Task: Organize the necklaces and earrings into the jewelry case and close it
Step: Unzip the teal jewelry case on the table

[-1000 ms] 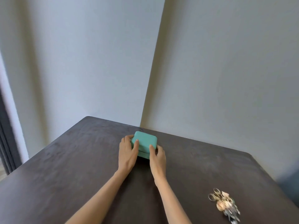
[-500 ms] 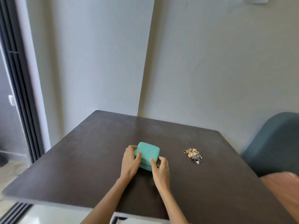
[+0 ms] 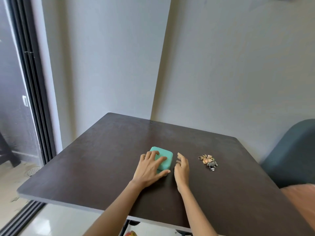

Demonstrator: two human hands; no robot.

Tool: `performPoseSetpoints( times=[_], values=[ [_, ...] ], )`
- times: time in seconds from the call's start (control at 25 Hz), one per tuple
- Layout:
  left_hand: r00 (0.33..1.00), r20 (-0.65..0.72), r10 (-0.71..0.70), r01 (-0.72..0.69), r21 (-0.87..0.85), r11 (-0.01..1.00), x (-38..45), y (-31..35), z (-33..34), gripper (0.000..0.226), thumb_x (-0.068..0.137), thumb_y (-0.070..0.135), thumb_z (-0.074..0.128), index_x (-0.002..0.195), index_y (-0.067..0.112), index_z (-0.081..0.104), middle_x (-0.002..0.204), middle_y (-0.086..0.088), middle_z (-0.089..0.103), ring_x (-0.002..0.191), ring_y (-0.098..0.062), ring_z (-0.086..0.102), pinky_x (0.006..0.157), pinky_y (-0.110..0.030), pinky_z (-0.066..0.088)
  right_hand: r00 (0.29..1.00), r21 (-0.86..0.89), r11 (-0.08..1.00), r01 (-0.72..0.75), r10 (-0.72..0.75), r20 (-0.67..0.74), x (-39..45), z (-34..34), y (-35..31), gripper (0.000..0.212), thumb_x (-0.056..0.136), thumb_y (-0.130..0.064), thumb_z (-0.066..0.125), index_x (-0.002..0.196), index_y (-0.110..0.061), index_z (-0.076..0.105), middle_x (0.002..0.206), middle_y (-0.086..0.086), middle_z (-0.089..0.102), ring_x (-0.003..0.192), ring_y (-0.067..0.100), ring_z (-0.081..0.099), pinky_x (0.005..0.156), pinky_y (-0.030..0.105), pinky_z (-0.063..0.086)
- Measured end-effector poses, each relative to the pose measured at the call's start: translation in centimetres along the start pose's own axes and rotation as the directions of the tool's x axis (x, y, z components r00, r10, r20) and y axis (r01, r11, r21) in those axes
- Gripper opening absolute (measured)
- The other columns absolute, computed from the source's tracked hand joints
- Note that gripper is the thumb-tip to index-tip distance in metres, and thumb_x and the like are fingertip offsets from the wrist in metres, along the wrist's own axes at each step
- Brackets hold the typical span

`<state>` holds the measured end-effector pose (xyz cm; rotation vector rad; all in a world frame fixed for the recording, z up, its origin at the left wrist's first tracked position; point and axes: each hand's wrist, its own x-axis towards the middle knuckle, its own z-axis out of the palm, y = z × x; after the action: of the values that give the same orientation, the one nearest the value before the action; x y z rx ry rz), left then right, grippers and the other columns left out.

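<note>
Jewelry case (image 3: 164, 156), teal and with its lid down, sits near the middle of the dark table (image 3: 102, 150) under the left hand (image 3: 150, 169), whose spread fingers rest on its lid. The right hand (image 3: 182, 169) hovers just beside it, fingers loose, holding nothing. A small heap of necklaces and earrings (image 3: 208, 161) lies further right, apart from both hands.

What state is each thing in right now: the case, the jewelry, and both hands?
jewelry case: closed, flat on the table.
jewelry pile: loose heap on the table, right of the case, untouched.
left hand: fingers spread on the case lid, thumb along its near edge.
right hand: relaxed beside the case, holding nothing.
</note>
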<state>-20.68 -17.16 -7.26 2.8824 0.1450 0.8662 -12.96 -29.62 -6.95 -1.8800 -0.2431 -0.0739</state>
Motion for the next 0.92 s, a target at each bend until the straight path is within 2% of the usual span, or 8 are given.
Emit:
performPoseSetpoints(
  times=[0.08, 0.16, 0.24, 0.36, 0.48, 0.64, 0.76, 0.92],
  values=[
    [0.997, 0.073, -0.015, 0.019, -0.056, 0.998, 0.6, -0.8, 0.0, 0.054, 0.079, 0.066, 0.034, 0.121, 0.036, 0.052, 0.126, 0.003, 0.047, 0.118, -0.019, 0.044, 0.100, -0.036, 0.031, 0.994, -0.053, 0.998, 0.018, -0.013, 0.111, 1.0, -0.2, 0.0, 0.056, 0.084, 0.012, 0.032, 0.132, -0.011, 0.051, 0.124, 0.001, 0.052, 0.108, 0.014, 0.053, 0.096, 0.022, 0.038],
    [0.990, 0.138, -0.001, 0.023, -0.154, 0.988, 2.0, -1.9, 0.1, 0.061, 0.074, 0.057, 0.026, 0.123, 0.031, 0.051, 0.135, 0.005, 0.042, 0.131, -0.016, 0.035, 0.114, -0.042, 0.009, 0.981, -0.068, 0.996, 0.050, -0.036, 0.192, 2.2, -0.3, 0.1, 0.059, 0.082, 0.010, 0.033, 0.128, -0.018, 0.056, 0.122, -0.003, 0.060, 0.111, 0.013, 0.057, 0.097, 0.025, 0.042],
    [0.981, 0.194, 0.020, 0.035, -0.276, 0.960, 3.7, -3.1, 0.0, 0.063, 0.070, 0.046, 0.023, 0.121, 0.023, 0.052, 0.141, 0.007, 0.040, 0.140, -0.013, 0.025, 0.117, -0.043, -0.007, 0.967, -0.071, 0.996, 0.054, -0.034, 0.251, 3.2, -0.5, 0.1, 0.056, 0.084, 0.008, 0.035, 0.125, -0.022, 0.059, 0.117, -0.004, 0.064, 0.109, 0.011, 0.059, 0.093, 0.023, 0.044],
    [0.979, 0.203, 0.027, 0.070, -0.457, 0.887, 4.9, -4.7, 0.8, 0.055, 0.070, 0.033, 0.029, 0.115, 0.016, 0.056, 0.145, 0.004, 0.041, 0.145, -0.014, 0.016, 0.118, -0.032, 0.006, 0.952, -0.120, 0.987, 0.110, -0.070, 0.297, 3.4, -0.8, 0.2, 0.047, 0.087, 0.003, 0.046, 0.125, -0.022, 0.059, 0.112, -0.005, 0.064, 0.100, 0.005, 0.058, 0.085, 0.013, 0.043],
    [0.983, 0.179, 0.034, 0.058, -0.482, 0.875, 4.9, -5.2, 1.6, 0.057, 0.073, 0.041, 0.029, 0.116, 0.019, 0.058, 0.146, 0.003, 0.041, 0.145, -0.015, 0.016, 0.117, -0.030, 0.015, 0.968, -0.130, 0.984, 0.123, -0.090, 0.233, 3.7, -0.5, 0.5, 0.034, 0.087, -0.005, 0.060, 0.118, -0.017, 0.065, 0.103, -0.005, 0.068, 0.091, 0.005, 0.061, 0.073, 0.006, 0.044],
    [0.983, 0.185, 0.011, 0.084, -0.498, 0.863, 4.7, -5.1, 1.6, 0.057, 0.078, 0.045, 0.027, 0.122, 0.024, 0.057, 0.147, 0.004, 0.038, 0.143, -0.013, 0.017, 0.117, -0.028, 0.013, 0.998, -0.112, 0.994, 0.019, -0.012, 0.069, 4.2, -0.1, 0.5, 0.020, 0.084, -0.011, 0.067, 0.104, -0.012, 0.073, 0.089, 0.002, 0.072, 0.076, 0.013, 0.064, 0.074, 0.029, 0.054],
    [0.980, 0.199, 0.012, 0.091, -0.499, 0.862, 4.6, -5.1, 1.7, 0.047, 0.087, 0.037, 0.031, 0.128, 0.028, 0.054, 0.149, 0.006, 0.035, 0.142, -0.013, 0.017, 0.116, -0.027, 0.013, 0.999, -0.112, 0.993, -0.039, 0.040, 0.009, 4.8, 0.0, 0.1, 0.012, 0.085, -0.015, 0.066, 0.092, -0.011, 0.074, 0.080, 0.000, 0.070, 0.057, 0.012, 0.060, 0.058, 0.030, 0.056],
    [0.990, 0.140, 0.012, 0.041, -0.371, 0.928, 4.9, -4.9, 1.9, 0.037, 0.091, 0.033, 0.040, 0.125, 0.022, 0.052, 0.144, 0.004, 0.042, 0.137, -0.019, 0.029, 0.107, -0.034, 0.028, 0.999, -0.114, 0.993, -0.044, 0.042, -0.022, 5.2, 0.1, 0.2, 0.007, 0.081, -0.016, 0.063, 0.079, -0.014, 0.070, 0.074, -0.002, 0.067, 0.057, 0.010, 0.060, 0.059, 0.041, 0.059]
  ],
)
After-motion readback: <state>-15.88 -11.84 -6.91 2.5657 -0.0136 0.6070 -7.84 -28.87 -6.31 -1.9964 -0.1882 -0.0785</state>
